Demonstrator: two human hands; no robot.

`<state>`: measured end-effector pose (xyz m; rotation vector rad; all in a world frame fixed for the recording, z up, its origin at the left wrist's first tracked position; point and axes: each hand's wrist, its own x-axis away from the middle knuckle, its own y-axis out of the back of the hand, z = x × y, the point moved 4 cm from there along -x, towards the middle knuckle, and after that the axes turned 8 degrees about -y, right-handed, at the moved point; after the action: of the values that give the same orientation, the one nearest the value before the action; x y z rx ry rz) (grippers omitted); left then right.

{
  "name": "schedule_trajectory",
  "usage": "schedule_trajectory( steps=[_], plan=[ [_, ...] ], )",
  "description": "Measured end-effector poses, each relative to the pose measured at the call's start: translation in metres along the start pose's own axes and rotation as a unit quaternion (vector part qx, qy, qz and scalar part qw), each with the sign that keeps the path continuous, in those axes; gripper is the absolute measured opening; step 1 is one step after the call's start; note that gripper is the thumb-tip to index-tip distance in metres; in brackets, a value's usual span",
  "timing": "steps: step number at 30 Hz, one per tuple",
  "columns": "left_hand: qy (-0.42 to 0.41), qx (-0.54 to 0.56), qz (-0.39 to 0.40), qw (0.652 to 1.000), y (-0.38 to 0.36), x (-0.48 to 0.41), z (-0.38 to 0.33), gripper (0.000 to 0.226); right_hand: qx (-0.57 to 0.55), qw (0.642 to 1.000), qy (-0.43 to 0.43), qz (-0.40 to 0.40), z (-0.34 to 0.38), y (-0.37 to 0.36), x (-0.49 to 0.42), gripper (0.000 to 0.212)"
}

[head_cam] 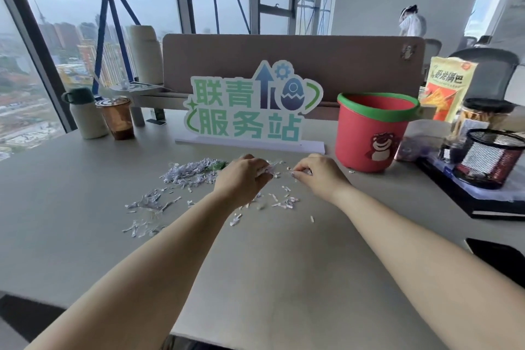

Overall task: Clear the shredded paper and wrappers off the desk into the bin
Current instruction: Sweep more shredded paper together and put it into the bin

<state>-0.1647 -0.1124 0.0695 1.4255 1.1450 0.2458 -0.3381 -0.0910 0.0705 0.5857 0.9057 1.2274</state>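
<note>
White shredded paper (187, 172) lies scattered over the grey desk (284, 264), with a heap at the left and loose strips nearer me. A green wrapper (217, 165) peeks out beside the heap. My left hand (241, 177) is curled around a bunch of shreds. Just to its right, my right hand (318, 173) pinches a few paper bits at the desk surface. The red bin (372, 133) with a green rim and a bear picture stands upright to the right of my hands, its mouth open.
A green-lettered sign (250, 111) stands behind the shreds. A coffee cup (118, 118) and a flask (85, 113) sit at the left. A snack bag (449, 85), a jar (480, 119), a mesh pen holder (494, 156) and a phone (500, 258) crowd the right side.
</note>
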Motion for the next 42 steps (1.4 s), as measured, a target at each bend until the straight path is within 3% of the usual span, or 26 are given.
schedule_trajectory(
  steps=[14,27,37,42],
  plan=[
    [-0.059,0.033,0.049,0.997,-0.010,-0.076,-0.077,0.030,0.050,0.996,-0.038,-0.058,-0.043,0.088,-0.001,0.018],
    [-0.091,0.093,0.033,0.991,0.001,-0.211,-0.136,0.032,0.039,0.985,-0.067,-0.152,-0.080,0.197,-0.072,0.018],
    [-0.094,0.073,0.055,0.991,-0.052,-0.302,-0.151,0.017,0.078,0.983,-0.107,-0.124,-0.141,0.199,-0.142,0.019],
    [-0.118,0.067,0.090,0.987,-0.074,-0.316,-0.158,0.049,0.094,0.983,-0.113,-0.109,-0.157,0.195,-0.152,0.017]
  ],
)
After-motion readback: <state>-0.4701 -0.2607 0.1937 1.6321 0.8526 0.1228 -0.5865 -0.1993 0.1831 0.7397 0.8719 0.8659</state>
